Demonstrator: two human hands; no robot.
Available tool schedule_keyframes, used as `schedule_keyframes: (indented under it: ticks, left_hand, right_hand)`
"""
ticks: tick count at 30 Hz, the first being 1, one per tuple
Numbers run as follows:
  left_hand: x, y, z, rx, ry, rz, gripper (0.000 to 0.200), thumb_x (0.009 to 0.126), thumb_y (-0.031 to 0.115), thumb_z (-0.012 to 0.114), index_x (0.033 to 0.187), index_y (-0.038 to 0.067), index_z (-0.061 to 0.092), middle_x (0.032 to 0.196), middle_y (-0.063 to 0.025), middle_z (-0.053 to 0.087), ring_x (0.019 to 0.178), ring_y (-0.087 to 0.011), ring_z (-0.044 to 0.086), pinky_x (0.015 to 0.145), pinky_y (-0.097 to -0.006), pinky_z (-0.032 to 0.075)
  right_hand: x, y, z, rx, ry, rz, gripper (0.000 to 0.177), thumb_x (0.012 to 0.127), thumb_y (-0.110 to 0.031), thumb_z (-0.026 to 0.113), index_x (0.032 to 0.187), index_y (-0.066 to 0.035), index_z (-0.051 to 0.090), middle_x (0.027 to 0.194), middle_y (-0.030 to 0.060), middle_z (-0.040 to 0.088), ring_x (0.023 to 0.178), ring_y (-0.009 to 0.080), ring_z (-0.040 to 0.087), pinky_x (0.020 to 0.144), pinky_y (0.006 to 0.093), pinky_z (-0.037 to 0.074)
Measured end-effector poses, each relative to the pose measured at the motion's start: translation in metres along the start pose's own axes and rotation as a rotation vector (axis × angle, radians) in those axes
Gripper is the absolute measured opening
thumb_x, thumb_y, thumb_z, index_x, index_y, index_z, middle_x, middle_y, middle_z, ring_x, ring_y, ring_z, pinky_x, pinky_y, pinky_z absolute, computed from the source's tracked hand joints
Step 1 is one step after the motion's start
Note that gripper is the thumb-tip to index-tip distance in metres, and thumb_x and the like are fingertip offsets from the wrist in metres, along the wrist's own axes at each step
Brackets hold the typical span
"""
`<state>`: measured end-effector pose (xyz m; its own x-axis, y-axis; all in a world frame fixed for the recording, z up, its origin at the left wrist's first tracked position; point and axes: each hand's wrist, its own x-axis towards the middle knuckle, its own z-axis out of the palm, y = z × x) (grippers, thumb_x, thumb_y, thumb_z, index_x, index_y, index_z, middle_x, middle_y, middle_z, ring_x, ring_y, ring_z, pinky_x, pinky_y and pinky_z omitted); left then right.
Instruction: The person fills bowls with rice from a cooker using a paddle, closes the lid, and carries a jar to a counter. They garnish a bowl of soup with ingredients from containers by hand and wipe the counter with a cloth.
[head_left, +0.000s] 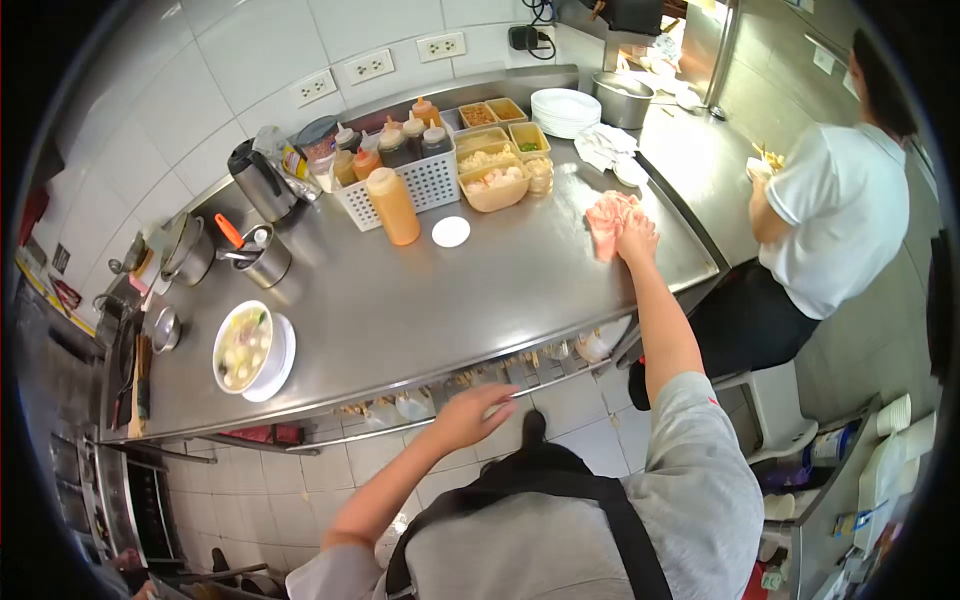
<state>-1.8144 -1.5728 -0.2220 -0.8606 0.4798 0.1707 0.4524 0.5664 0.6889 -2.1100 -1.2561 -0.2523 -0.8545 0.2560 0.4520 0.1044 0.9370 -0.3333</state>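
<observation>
My right hand point(637, 240) is stretched out to the right end of the steel counter point(480, 300), its fingers pressed onto a crumpled pink cloth point(604, 222). Nothing is in my left hand point(472, 414), which hangs in the air before the counter's front edge with the fingers loosely extended and apart. A white bowl of soup with pale chunks point(243, 347) stands at the left of the counter, partly on a white plate point(283, 368). Near the middle are a squeeze bottle of orange sauce point(393, 208) and a small white disc point(451, 232).
Behind stand a white basket of sauce bottles point(435, 185), food tubs point(495, 185), stacked plates point(566, 112) and a white cloth point(605, 147). A kettle point(262, 180) and a utensil pot point(264, 262) are at the left. A co-worker point(845, 210) is close on the right, holding food.
</observation>
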Motion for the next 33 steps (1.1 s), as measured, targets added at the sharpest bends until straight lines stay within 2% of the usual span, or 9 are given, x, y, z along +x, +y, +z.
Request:
schedule_keyframes:
  ticks: [2,5,9,16,18,20,22,27,33]
  left_hand:
    - [0.063,-0.008,0.004,0.031,0.002,0.142,0.029,0.081,0.021,0.056,0.105,0.004,0.055,0.093,-0.0131,0.058,0.087,-0.0292,0.056,0.073,-0.0361,0.046]
    - [0.171,-0.014,0.011,0.007,0.099,0.095,0.035,0.083,0.021,0.052,0.112,0.002,0.049,0.107,-0.0180,0.053,0.098,-0.0315,0.052,0.083,-0.0384,0.042]
    - [0.306,-0.062,0.063,0.272,0.450,0.414,0.049,0.078,0.016,0.052,0.122,0.000,0.039,0.107,-0.0184,0.052,0.099,-0.0321,0.050,0.089,-0.0398,0.036]
    - [0.376,-0.088,0.082,0.246,0.304,0.256,0.038,0.074,0.014,0.052,0.111,0.003,0.051,0.101,-0.0135,0.053,0.091,-0.0315,0.052,0.082,-0.0389,0.040]
    - [0.373,-0.084,0.074,0.237,0.159,0.047,0.029,0.074,0.014,0.054,0.102,0.006,0.056,0.099,-0.0126,0.053,0.093,-0.0304,0.051,0.080,-0.0395,0.041]
    - [0.354,-0.076,0.058,0.097,0.145,0.085,0.029,0.074,0.015,0.055,0.101,0.007,0.056,0.098,-0.0128,0.052,0.093,-0.0305,0.051,0.080,-0.0396,0.041]
    - [0.338,-0.078,0.053,-0.030,0.172,0.206,0.027,0.075,0.017,0.059,0.100,0.008,0.056,0.098,-0.0129,0.052,0.095,-0.0306,0.050,0.080,-0.0387,0.042]
    - [0.253,-0.059,-0.040,0.002,0.184,0.129,0.031,0.077,0.019,0.059,0.106,0.010,0.054,0.098,-0.0123,0.054,0.097,-0.0301,0.049,0.083,-0.0377,0.041]
    - [0.042,-0.034,-0.143,0.027,0.780,-0.488,0.030,0.080,0.016,0.059,0.107,0.003,0.054,0.098,-0.0111,0.059,0.084,-0.0211,0.059,0.073,-0.0316,0.048]
  right_hand:
    - [0.007,0.006,0.022,-0.032,0.143,-0.192,0.021,0.078,-0.016,0.049,0.089,0.000,0.058,0.101,0.0172,0.051,0.097,0.0339,0.050,0.078,0.0426,0.043]
    - [0.020,0.015,0.045,0.005,0.117,-0.325,0.018,0.077,-0.013,0.049,0.084,0.002,0.058,0.098,0.0196,0.052,0.094,0.0342,0.051,0.076,0.0414,0.045]
    - [0.018,0.012,0.029,0.219,0.029,-0.437,0.019,0.079,-0.015,0.049,0.089,0.001,0.054,0.098,0.0184,0.054,0.089,0.0357,0.054,0.070,0.0421,0.047]
    - [0.034,-0.011,-0.003,-0.076,-0.465,-0.204,0.017,0.077,-0.010,0.051,0.092,-0.003,0.053,0.101,0.0168,0.053,0.089,0.0358,0.053,0.072,0.0435,0.046]
    - [0.055,-0.006,0.003,0.365,-0.468,-0.316,0.027,0.074,-0.007,0.054,0.100,-0.003,0.052,0.102,0.0180,0.051,0.092,0.0359,0.052,0.075,0.0427,0.045]
    - [0.082,-0.048,-0.028,0.112,-0.280,-0.464,0.056,0.070,0.000,0.057,0.122,-0.006,0.036,0.100,0.0204,0.051,0.095,0.0341,0.053,0.077,0.0407,0.044]
    - [0.128,-0.094,-0.021,0.313,-0.244,-0.643,0.060,0.069,-0.003,0.057,0.125,-0.006,0.034,0.113,0.0212,0.042,0.104,0.0344,0.047,0.082,0.0403,0.041]
    - [0.219,-0.167,0.108,0.033,-0.518,-0.773,0.019,0.069,-0.005,0.050,0.080,0.003,0.063,0.082,0.0238,0.061,0.076,0.0355,0.060,0.067,0.0429,0.046]
    - [0.262,-0.157,0.207,-0.325,-0.603,-0.871,0.024,0.076,-0.009,0.045,0.086,0.003,0.063,0.093,0.0248,0.059,0.088,0.0359,0.058,0.077,0.0427,0.046]
